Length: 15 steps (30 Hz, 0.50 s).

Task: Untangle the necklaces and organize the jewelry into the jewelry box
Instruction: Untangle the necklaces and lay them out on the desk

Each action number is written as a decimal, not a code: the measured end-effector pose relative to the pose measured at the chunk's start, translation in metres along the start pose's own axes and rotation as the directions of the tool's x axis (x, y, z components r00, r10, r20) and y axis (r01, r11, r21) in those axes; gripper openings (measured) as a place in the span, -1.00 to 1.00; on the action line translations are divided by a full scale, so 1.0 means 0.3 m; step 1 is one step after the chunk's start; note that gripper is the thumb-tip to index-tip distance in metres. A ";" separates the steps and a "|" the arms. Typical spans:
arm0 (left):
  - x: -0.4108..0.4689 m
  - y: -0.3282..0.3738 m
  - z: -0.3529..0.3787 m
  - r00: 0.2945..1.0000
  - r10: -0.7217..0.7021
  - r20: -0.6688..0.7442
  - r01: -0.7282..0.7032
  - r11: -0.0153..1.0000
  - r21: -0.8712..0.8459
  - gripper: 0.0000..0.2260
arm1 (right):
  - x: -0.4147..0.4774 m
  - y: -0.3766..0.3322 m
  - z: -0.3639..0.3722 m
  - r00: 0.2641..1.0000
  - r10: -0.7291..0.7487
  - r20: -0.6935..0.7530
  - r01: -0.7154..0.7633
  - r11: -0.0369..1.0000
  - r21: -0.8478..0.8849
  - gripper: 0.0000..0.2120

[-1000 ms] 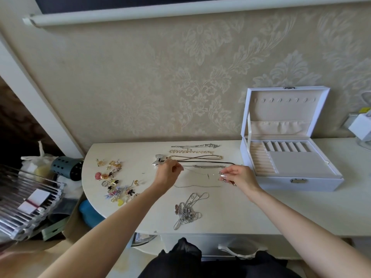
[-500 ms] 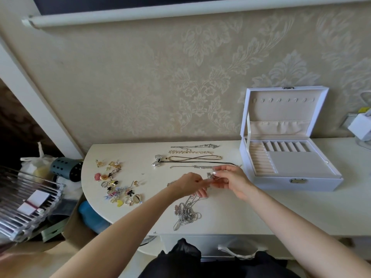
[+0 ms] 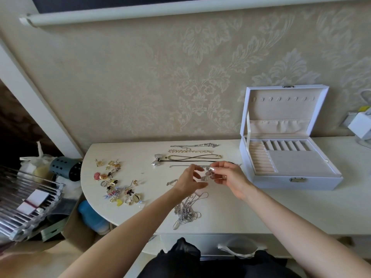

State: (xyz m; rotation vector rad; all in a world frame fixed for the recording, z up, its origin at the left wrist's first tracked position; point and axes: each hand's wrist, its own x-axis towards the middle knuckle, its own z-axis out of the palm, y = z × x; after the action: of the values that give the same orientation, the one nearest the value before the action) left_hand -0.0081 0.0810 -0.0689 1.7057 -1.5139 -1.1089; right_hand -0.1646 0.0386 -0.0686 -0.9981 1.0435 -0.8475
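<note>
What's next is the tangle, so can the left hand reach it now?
Probably yes. The tangle lies bare on the table, just nearer than the left hand, with nothing between them. But its fingers are at the pendant that the right hand pinches.

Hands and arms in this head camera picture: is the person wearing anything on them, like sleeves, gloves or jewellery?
The left arm and right arm are bare to the picture's edge: no sleeves, no gloves, no watch or bracelet showing. The right hand has a thin ring on one finger and pale nails. The left hand shows no ring.
</note>
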 end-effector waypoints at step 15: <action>-0.001 -0.003 -0.045 0.954 0.176 -0.243 -0.166 0.984 0.061 -0.90 | -0.016 0.008 0.001 0.994 -0.094 -0.053 0.081 0.976 -0.200 -0.85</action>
State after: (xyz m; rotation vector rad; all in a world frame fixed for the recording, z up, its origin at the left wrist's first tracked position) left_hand 0.0041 0.0803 -0.0632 1.6356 -1.4999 -0.7511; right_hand -0.1654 0.0438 -0.0695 -1.1990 1.1608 -0.8633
